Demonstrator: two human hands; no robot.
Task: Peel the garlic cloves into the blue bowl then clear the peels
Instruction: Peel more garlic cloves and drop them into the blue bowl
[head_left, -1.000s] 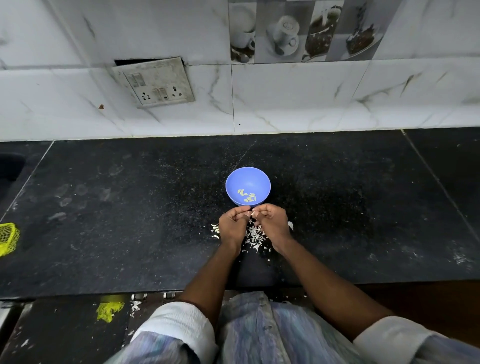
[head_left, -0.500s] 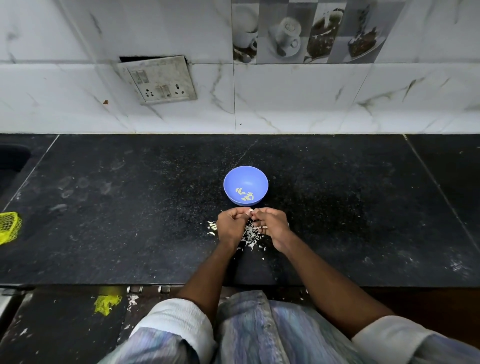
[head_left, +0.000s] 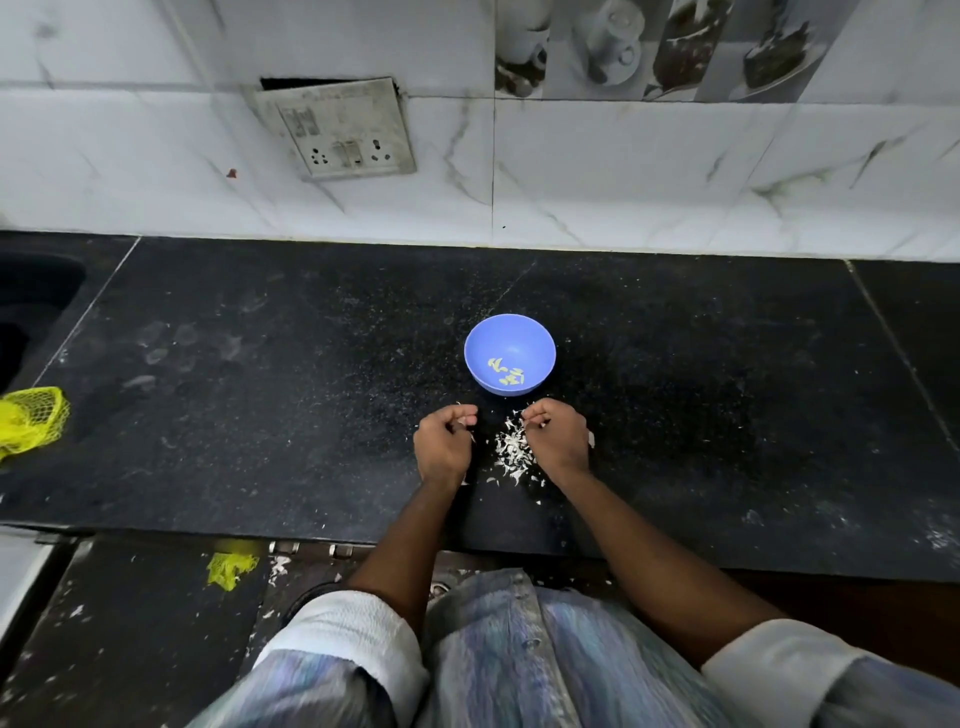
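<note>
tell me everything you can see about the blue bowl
The blue bowl is small, round and plain, with a smooth matte look like plastic. It stands upright and open on the black speckled counter, just beyond both hands, touching neither. A few pale yellowish peeled garlic cloves lie at its bottom, toward the near side; the rest of the inside is bare. The pile of white peels lies on the counter in front of it, outside the bowl.
</note>
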